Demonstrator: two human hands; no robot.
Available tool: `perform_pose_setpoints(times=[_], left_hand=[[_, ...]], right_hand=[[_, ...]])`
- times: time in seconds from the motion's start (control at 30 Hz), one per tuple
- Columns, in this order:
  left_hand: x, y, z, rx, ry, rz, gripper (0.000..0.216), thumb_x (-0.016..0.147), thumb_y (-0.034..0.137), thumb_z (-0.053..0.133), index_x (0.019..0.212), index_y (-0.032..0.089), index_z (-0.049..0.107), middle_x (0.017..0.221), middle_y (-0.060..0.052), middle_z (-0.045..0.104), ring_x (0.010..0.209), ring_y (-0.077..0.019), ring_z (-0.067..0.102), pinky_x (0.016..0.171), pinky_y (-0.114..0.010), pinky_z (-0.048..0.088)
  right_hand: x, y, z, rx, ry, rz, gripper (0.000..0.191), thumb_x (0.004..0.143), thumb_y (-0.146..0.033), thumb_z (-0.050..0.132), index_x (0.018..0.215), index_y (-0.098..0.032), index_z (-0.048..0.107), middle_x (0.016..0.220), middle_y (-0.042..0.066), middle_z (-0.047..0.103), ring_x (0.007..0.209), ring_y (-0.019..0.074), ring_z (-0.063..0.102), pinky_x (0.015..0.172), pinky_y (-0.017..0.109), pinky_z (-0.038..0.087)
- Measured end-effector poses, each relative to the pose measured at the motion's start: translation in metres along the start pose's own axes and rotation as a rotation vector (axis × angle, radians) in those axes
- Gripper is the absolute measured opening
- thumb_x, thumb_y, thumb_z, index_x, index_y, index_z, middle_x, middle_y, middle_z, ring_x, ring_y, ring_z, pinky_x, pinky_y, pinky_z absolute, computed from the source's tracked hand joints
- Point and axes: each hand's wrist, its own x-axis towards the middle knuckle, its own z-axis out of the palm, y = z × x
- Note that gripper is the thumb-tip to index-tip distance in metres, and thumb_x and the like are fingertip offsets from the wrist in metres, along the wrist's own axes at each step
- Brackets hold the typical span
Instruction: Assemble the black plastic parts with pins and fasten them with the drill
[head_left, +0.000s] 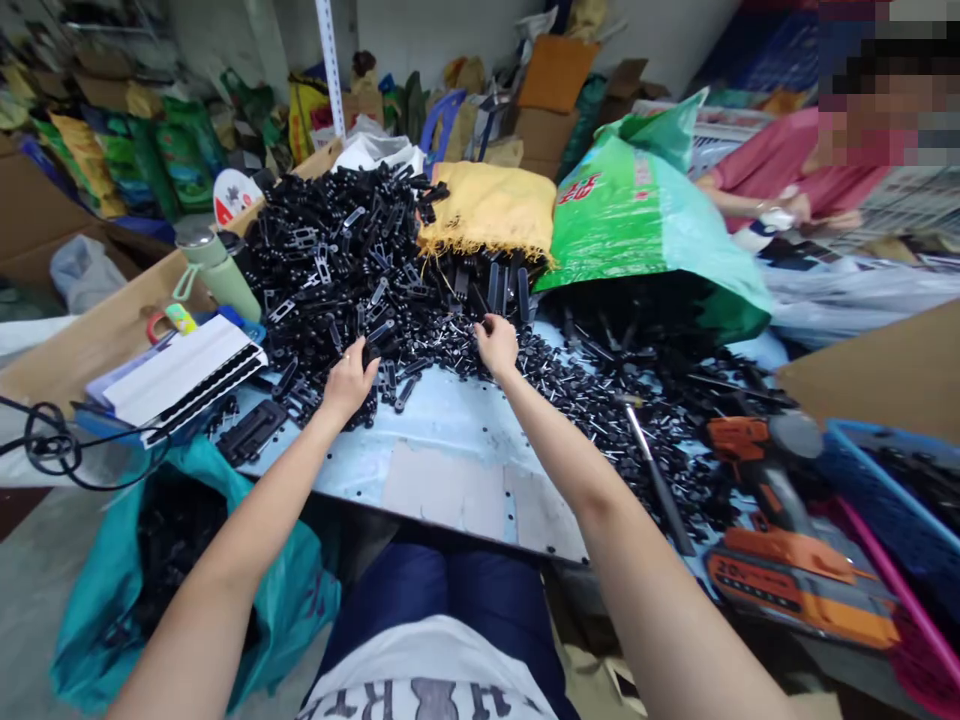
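Starting at left edge: teal bag on floor, white tray and green bottle beside the pile of black parts heaped on the pale blue table. Reaching into near edge of that pile with left hand, fingers closed around one black part; right hand near it, fingertips bunched down among the parts, cannot tell whether anything pinched. Logged further right: yellow cloth, green sack, screwdriver, orange drill, another person's arm at far corner.
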Motion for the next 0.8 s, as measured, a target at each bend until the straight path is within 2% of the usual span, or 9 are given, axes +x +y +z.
perform_pose_setpoints(times=[0.07,0.13,0.27,0.33,0.43,0.53,0.6,0.7,0.8], left_hand=[[0.011,0.003,0.013,0.048,-0.057,-0.017,0.047,0.091,0.035,0.039,0.126,0.003,0.043,0.123,-0.021,0.053,0.114,-0.0279,0.053,0.096,-0.039,0.042],[0.013,0.009,0.02,0.074,-0.04,0.011,0.041,0.091,0.032,0.04,0.121,0.004,0.048,0.12,-0.02,0.055,0.116,-0.0277,0.051,0.098,-0.04,0.04],[-0.005,0.029,0.014,0.026,0.084,0.131,0.037,0.093,0.032,0.035,0.118,0.009,0.05,0.11,-0.016,0.059,0.109,-0.0249,0.052,0.096,-0.04,0.041],[-0.025,0.043,0.008,0.0,0.042,0.2,0.036,0.094,0.031,0.032,0.121,0.013,0.047,0.106,-0.013,0.059,0.103,-0.0229,0.055,0.091,-0.038,0.044],[-0.064,0.061,0.006,0.03,-0.169,0.315,0.035,0.094,0.028,0.034,0.124,0.015,0.045,0.1,-0.011,0.06,0.095,-0.0222,0.056,0.084,-0.036,0.047],[-0.101,0.073,0.013,0.11,-0.387,0.378,0.033,0.09,0.025,0.043,0.119,0.012,0.049,0.094,-0.012,0.06,0.088,-0.0234,0.057,0.076,-0.036,0.048],[-0.119,0.077,0.019,0.17,-0.474,0.383,0.031,0.088,0.023,0.048,0.116,0.011,0.052,0.091,-0.012,0.059,0.086,-0.0242,0.056,0.073,-0.036,0.048],[-0.134,0.08,0.024,0.23,-0.487,0.355,0.031,0.087,0.021,0.048,0.117,0.013,0.052,0.092,-0.011,0.059,0.087,-0.0244,0.055,0.073,-0.036,0.047],[-0.141,0.079,0.023,0.225,-0.441,0.331,0.033,0.089,0.02,0.045,0.121,0.015,0.049,0.096,-0.011,0.059,0.09,-0.0236,0.054,0.075,-0.036,0.047]], right_hand=[[0.033,0.008,0.0,-0.073,-0.021,0.131,0.041,0.087,-0.032,0.046,0.122,-0.01,0.051,0.114,0.018,0.06,0.11,0.029,0.052,0.09,0.045,0.041],[0.057,0.014,0.001,-0.073,-0.092,0.163,0.044,0.084,-0.03,0.052,0.123,-0.009,0.049,0.11,0.02,0.061,0.106,0.0299,0.055,0.088,0.045,0.042],[0.064,0.025,-0.001,0.008,-0.114,0.112,0.05,0.081,-0.028,0.057,0.126,-0.01,0.045,0.112,0.017,0.061,0.103,0.0248,0.057,0.09,0.038,0.042],[0.043,0.032,-0.01,0.077,-0.076,0.035,0.054,0.085,-0.033,0.052,0.132,-0.011,0.037,0.112,0.016,0.061,0.099,0.0228,0.058,0.088,0.037,0.044],[-0.017,0.05,-0.036,0.094,-0.123,-0.224,0.059,0.086,-0.037,0.049,0.138,-0.016,0.03,0.113,0.013,0.061,0.095,0.0225,0.06,0.084,0.038,0.047],[-0.087,0.071,-0.066,-0.117,-0.244,-0.502,0.053,0.088,-0.03,0.047,0.138,-0.017,0.034,0.121,0.015,0.056,0.107,0.0261,0.055,0.089,0.043,0.045],[-0.127,0.083,-0.081,-0.273,-0.31,-0.585,0.044,0.089,-0.02,0.04,0.134,-0.017,0.042,0.121,0.016,0.056,0.108,0.0274,0.054,0.091,0.046,0.044],[-0.171,0.093,-0.094,-0.278,-0.438,-0.705,0.039,0.09,-0.015,0.038,0.126,-0.021,0.052,0.12,0.014,0.058,0.11,0.0245,0.054,0.098,0.048,0.039],[-0.201,0.085,-0.097,-0.065,-0.565,-0.853,0.03,0.09,-0.027,0.047,0.117,-0.026,0.058,0.116,0.007,0.062,0.112,0.0203,0.054,0.103,0.045,0.037]])
